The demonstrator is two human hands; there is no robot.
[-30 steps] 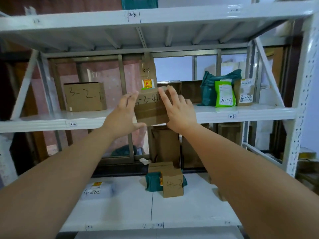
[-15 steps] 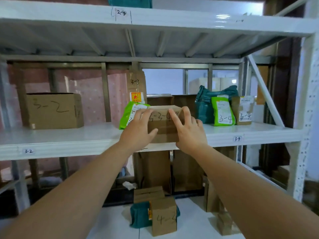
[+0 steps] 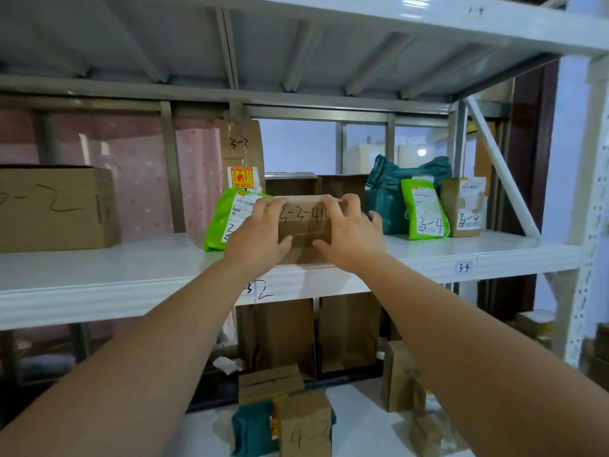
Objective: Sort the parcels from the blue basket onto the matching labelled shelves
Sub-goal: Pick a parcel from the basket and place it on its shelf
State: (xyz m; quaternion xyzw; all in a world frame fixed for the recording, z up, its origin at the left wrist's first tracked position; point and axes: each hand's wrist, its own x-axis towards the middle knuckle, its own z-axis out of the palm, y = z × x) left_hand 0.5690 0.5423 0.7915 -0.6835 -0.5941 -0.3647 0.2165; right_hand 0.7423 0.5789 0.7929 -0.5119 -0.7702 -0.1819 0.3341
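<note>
Cardboard box marked 3-3, at the front edge of the middle shelf, long axis left to right. Our left hand grips its left end, our right hand its right end, fingers curled over the top, both equally near. The box lies straight ahead of us, so a forward push should seat it.

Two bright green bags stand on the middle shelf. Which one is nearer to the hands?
The green bag on the left, right beside the left hand. The other green bag, marked 3-4, stands further right before the teal bag.
</note>
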